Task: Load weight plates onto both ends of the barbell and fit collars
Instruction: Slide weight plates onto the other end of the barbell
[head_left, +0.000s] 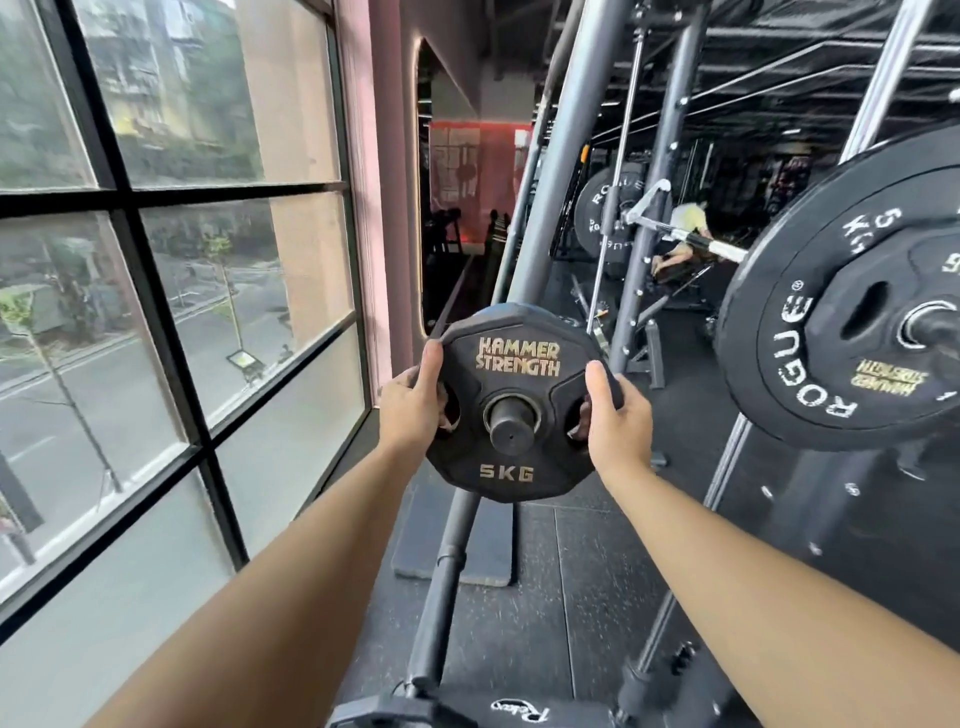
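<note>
A big black plate (810, 332) sits on the barbell (935, 330) at the right. Ahead, a smaller 5 kg plate (519, 358) is threaded on a bar end (511, 428). The left hand (413, 402) and right hand (618, 410) grip its opposite edges, fingers curled through the grip holes.

Held plate (511, 402) reads "HAMMER STRENGTH 5KG"; mirrored plate (810, 312) "ROGUE".

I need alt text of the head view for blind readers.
The left hand and right hand grip a black 5 kg plate by its sides, a bar end showing through its centre hole. A window is on the left, a larger plate on the right.
</note>
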